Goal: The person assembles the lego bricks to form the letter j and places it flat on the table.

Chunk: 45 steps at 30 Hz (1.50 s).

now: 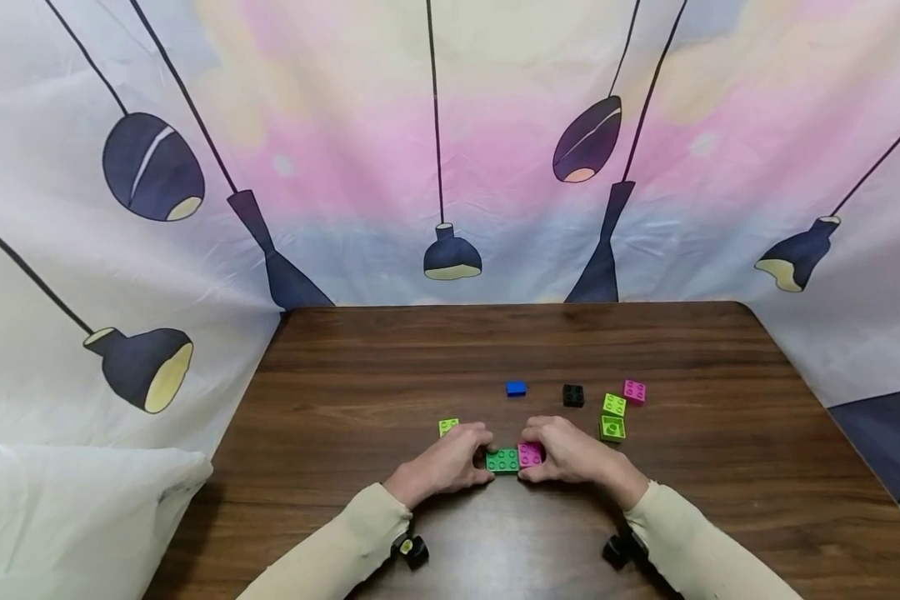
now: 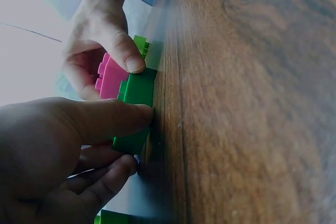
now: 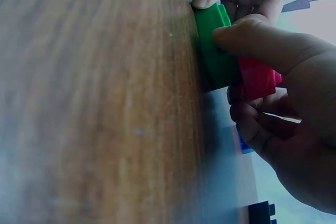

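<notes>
A green toy building brick (image 1: 502,462) lies low at the wooden table, its studs facing up. On its right end sits a smaller pink brick (image 1: 528,454), raised above the green one in both wrist views. My left hand (image 1: 450,460) pinches the green brick's left part between thumb and fingers. From the other side my right hand (image 1: 570,451) grips the pink brick; its thumb (image 3: 247,35) also touches the green brick's side. Just beyond the left hand lies a lime brick (image 1: 447,426), partly hidden by it.
Farther back on the table (image 1: 390,350) are a blue brick (image 1: 516,388) and a black brick (image 1: 573,395). To the right lie another pink brick (image 1: 634,392), an upright lime brick (image 1: 614,405) and a lime brick (image 1: 612,428) showing its hollow underside. A printed cloth (image 1: 375,150) hangs behind.
</notes>
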Available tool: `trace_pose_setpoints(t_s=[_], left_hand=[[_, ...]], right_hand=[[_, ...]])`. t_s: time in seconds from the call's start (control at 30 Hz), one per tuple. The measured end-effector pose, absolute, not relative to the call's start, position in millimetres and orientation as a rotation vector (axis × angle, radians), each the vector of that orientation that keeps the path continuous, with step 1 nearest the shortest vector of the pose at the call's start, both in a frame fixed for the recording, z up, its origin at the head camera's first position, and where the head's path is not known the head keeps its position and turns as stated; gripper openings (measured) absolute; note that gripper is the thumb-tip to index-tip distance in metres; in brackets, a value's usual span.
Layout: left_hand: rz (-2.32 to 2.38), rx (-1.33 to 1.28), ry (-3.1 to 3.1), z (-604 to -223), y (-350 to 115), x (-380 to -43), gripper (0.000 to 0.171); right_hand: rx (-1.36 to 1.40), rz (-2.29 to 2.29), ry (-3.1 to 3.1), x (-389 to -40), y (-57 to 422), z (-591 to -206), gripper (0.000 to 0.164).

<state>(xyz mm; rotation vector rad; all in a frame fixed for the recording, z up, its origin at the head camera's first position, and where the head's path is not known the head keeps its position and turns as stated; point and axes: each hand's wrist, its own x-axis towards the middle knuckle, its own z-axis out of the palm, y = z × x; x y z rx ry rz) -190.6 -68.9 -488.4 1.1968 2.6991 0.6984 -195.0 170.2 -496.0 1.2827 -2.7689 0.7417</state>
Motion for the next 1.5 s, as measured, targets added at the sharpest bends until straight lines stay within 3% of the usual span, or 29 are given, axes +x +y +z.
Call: trace_pose_setpoints(t_s=[0.8,1.5], left_hand=[[0.486,1.257,2.763,-484,-73,-186,0.035],[0.711,1.217,2.875,-473,-98,-199,0.035]], right_hand=[[1.270,0.669,-2.713,-190,171,-503,0.024],[1.260,0.651,-2.732,-190,170,-502,0.026]])
